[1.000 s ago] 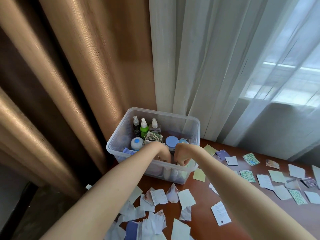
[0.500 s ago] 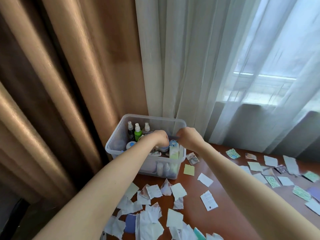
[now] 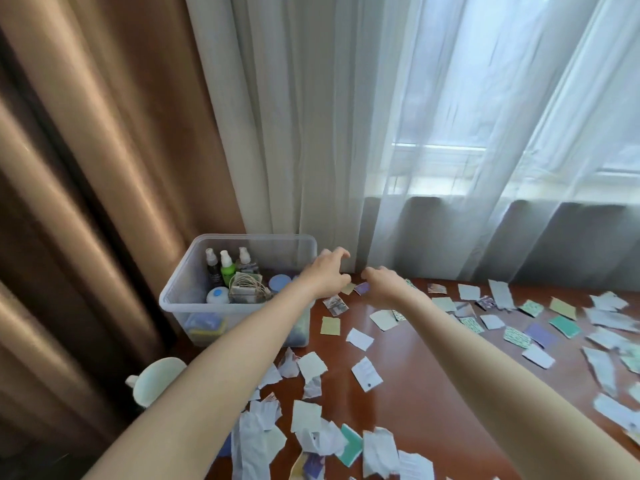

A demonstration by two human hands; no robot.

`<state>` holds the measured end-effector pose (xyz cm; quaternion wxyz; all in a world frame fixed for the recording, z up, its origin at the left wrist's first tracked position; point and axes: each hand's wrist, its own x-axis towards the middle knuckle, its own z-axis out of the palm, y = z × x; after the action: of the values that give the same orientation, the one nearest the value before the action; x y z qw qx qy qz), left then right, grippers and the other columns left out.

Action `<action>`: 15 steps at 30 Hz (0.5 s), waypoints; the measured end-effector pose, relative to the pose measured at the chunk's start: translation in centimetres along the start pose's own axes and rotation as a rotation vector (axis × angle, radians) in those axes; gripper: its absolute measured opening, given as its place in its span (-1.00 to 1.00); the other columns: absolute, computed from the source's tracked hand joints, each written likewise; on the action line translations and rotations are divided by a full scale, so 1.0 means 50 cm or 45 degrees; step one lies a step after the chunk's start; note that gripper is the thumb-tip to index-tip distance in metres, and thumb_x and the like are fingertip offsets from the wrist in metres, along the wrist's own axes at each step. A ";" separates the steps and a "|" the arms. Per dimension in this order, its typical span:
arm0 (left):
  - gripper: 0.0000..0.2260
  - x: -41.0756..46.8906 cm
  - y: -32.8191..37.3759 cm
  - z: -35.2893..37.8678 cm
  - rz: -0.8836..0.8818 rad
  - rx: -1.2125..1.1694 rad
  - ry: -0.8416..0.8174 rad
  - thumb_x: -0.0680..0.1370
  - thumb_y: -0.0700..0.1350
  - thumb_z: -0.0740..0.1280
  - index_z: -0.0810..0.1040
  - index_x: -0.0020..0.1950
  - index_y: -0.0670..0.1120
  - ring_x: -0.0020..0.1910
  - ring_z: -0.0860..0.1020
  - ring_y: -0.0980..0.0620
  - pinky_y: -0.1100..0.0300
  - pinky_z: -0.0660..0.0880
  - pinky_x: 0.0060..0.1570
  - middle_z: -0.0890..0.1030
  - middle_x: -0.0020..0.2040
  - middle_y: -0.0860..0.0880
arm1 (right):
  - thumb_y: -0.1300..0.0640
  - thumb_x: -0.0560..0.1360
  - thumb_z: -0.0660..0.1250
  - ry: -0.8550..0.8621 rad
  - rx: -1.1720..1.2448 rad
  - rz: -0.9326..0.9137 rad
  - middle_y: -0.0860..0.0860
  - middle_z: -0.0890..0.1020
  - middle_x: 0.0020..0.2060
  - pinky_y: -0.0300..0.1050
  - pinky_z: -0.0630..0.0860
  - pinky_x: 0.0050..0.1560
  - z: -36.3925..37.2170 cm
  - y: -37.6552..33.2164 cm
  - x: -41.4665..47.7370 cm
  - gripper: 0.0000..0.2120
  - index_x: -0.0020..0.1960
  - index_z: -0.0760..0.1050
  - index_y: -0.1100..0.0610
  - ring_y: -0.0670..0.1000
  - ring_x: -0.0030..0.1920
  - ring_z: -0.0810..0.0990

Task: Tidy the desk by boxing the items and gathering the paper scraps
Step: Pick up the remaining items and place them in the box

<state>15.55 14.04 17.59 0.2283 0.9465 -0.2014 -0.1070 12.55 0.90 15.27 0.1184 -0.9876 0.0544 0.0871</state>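
Note:
A clear plastic box point(image 3: 194, 268) stands at the desk's back left corner, holding spray bottles point(image 3: 225, 268), round jars and a coil of cord point(image 3: 246, 284). Torn paper scraps point(image 3: 313, 367) lie all over the brown desk point(image 3: 426, 382). My left hand point(image 3: 327, 275) hovers just right of the box's right rim, fingers loosely curled, holding nothing. My right hand point(image 3: 382, 284) hangs beside it, above a purple scrap point(image 3: 362, 288) and a yellow scrap point(image 3: 347, 288) near the curtain, fingers loosely bent and holding nothing.
Brown drapes point(image 3: 104, 150) and white sheer curtains point(image 3: 398, 133) hang right behind the desk. A pale round object point(image 3: 156, 379) sits off the desk's left edge below the box. Scraps pile thickest at the front centre point(image 3: 311, 434) and far right point(image 3: 606, 327).
Both hands have come up out of the box and moved right, past its right rim, over the scraps by the curtain. The view has swung right.

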 end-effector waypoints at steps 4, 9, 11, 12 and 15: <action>-0.53 -0.009 0.049 0.045 0.059 0.026 -0.025 0.54 -0.12 0.23 0.24 0.45 -0.04 0.39 0.31 -0.16 0.02 0.28 0.36 0.30 0.41 -0.15 | 0.11 0.52 0.21 -0.067 -0.009 0.057 0.22 0.40 0.24 0.00 0.36 0.23 0.015 0.061 -0.033 -0.60 0.32 0.30 0.23 0.23 0.29 0.36; -0.53 -0.011 0.100 0.104 0.087 0.054 -0.102 0.54 -0.08 0.24 0.26 0.44 -0.03 0.38 0.31 -0.16 0.00 0.27 0.36 0.31 0.40 -0.15 | 0.11 0.52 0.20 -0.075 0.006 0.145 0.22 0.36 0.31 0.05 0.33 0.30 0.029 0.129 -0.070 -0.56 0.35 0.26 0.22 0.24 0.34 0.31; -0.52 -0.012 0.118 0.128 0.090 0.087 -0.134 0.54 -0.09 0.24 0.24 0.45 -0.03 0.37 0.31 -0.16 0.03 0.28 0.34 0.31 0.39 -0.14 | 0.09 0.52 0.21 -0.072 0.002 0.180 0.23 0.33 0.34 0.05 0.32 0.30 0.033 0.154 -0.087 -0.51 0.41 0.21 0.20 0.24 0.35 0.30; -0.51 -0.012 0.127 0.140 0.092 0.103 -0.151 0.54 -0.10 0.24 0.23 0.46 -0.04 0.37 0.31 -0.16 0.04 0.27 0.34 0.30 0.40 -0.14 | 0.09 0.52 0.20 -0.064 -0.001 0.190 0.23 0.32 0.34 0.04 0.31 0.29 0.035 0.168 -0.095 -0.49 0.42 0.19 0.20 0.24 0.35 0.31; -0.49 -0.015 0.152 0.174 0.097 0.137 -0.196 0.54 -0.11 0.23 0.20 0.48 -0.05 0.41 0.26 -0.17 -0.01 0.25 0.37 0.26 0.43 -0.14 | 0.09 0.51 0.20 -0.036 0.007 0.206 0.23 0.34 0.33 0.03 0.32 0.31 0.047 0.211 -0.115 -0.47 0.43 0.18 0.20 0.23 0.35 0.31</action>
<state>9.82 4.80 13.71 0.1649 0.9380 -0.2598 -0.1596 5.22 -8.21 11.73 0.1145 -0.9784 0.1327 0.1101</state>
